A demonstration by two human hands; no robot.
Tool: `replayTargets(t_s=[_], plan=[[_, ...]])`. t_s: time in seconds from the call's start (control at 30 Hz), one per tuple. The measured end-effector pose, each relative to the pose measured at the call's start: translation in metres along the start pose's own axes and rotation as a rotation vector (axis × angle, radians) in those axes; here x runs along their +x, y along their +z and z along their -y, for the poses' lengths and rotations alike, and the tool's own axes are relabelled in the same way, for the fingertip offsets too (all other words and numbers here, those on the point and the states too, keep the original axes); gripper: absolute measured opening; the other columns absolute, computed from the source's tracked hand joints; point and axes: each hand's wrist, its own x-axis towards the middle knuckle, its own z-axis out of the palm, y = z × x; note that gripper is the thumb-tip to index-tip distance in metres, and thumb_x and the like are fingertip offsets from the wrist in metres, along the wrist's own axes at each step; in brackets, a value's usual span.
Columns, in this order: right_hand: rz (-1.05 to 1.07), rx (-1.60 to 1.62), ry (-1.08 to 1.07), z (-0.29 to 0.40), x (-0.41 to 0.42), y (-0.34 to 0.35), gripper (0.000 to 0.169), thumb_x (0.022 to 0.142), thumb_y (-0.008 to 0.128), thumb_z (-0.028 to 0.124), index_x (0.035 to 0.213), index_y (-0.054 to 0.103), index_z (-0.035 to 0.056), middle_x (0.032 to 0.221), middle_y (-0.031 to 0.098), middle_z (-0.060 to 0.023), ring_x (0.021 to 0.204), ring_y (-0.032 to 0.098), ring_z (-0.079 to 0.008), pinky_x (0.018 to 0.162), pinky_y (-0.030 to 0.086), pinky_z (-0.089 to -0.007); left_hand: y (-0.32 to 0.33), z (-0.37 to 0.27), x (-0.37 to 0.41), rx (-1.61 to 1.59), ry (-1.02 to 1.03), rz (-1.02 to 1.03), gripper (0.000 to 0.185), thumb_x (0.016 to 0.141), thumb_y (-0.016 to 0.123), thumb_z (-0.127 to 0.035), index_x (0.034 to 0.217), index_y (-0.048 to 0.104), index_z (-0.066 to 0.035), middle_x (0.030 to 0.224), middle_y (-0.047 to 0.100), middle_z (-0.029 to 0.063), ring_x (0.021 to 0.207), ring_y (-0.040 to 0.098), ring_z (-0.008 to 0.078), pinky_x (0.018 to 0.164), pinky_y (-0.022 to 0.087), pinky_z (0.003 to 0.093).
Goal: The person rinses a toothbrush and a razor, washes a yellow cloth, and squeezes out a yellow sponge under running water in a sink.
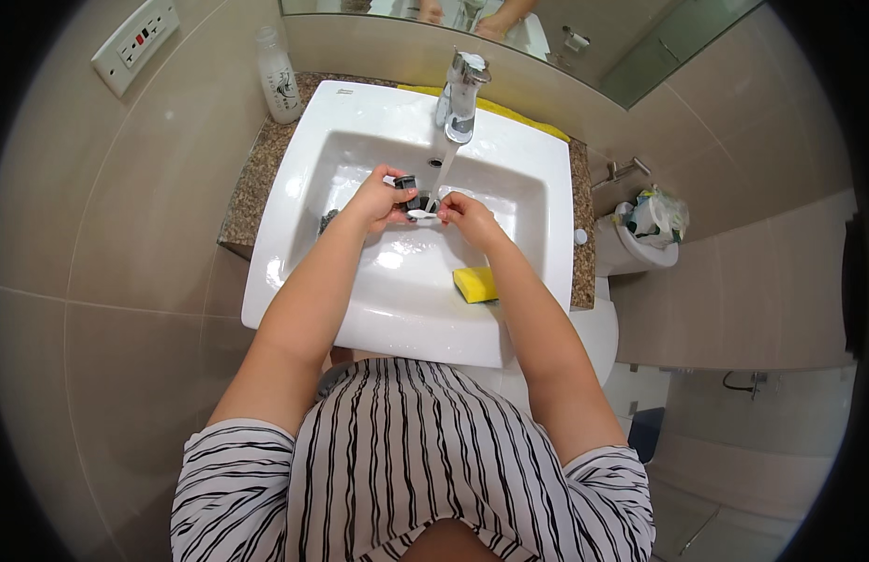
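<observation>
My left hand (381, 200) grips a small dark cylindrical part (407, 191) with a rounded metallic-looking top, over the white sink basin (399, 274). Between the fingertips of my right hand (468, 216) is a slim white implement (421, 213), its end close under the dark part; its exact kind is unclear. Water runs from the chrome faucet (461, 105) down between both hands, beside the dark drain opening. White foam covers parts of the faucet. A yellow sponge (474, 284) lies on the basin's front slope, partly behind my right forearm. At the basin's left wall rests a dark scouring pad (327, 220), partly hidden by my left arm.
A frosted bottle (278, 88) stands on the granite counter (255, 190) at the back left. Behind the faucet lies a yellow cloth (525, 122). A white cap (580, 237) sits on the right counter strip, beside the toilet (603, 330). A mirror (582, 42) hangs above.
</observation>
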Motion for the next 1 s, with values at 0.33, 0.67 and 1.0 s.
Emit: replayTargets(t_s=[0.33,0.67,1.0], plan=[[-0.053,-0.153,0.036,0.003,-0.006,-0.005,0.010,0.082,0.061,0.025,0.087,0.059,0.0160,0.075,0.064,0.0034,0.078,0.059,-0.0118,0.090,0.020,-0.0395,0.007,-0.001,-0.002,0.174,0.026,-0.003,0.041,0.080,0.063,-0.003,0.109,0.034,-0.007,0.086,0.051,0.0115,0.069,0.063,0.0256,0.054,0.057,0.0377],[-0.105,-0.129,0.033,-0.014,0.001,-0.030,0.010,0.084,0.060,0.025,0.086,0.058,0.0151,0.077,0.063,0.0043,0.076,0.056,-0.0104,0.093,0.025,-0.0367,0.013,-0.002,-0.004,0.087,-0.064,-0.001,0.046,0.080,0.067,-0.010,0.109,0.032,-0.009,0.092,0.056,0.0145,0.074,0.063,0.0250,0.053,0.055,0.0343],[-0.053,-0.031,0.058,0.015,-0.012,-0.021,0.010,0.083,0.061,0.022,0.088,0.059,0.0130,0.078,0.063,0.0024,0.075,0.054,-0.0099,0.079,0.037,-0.0297,0.009,0.000,-0.001,0.028,-0.130,-0.066,0.047,0.082,0.067,-0.017,0.112,0.032,-0.011,0.095,0.058,0.0126,0.075,0.063,0.0230,0.056,0.053,0.0330]])
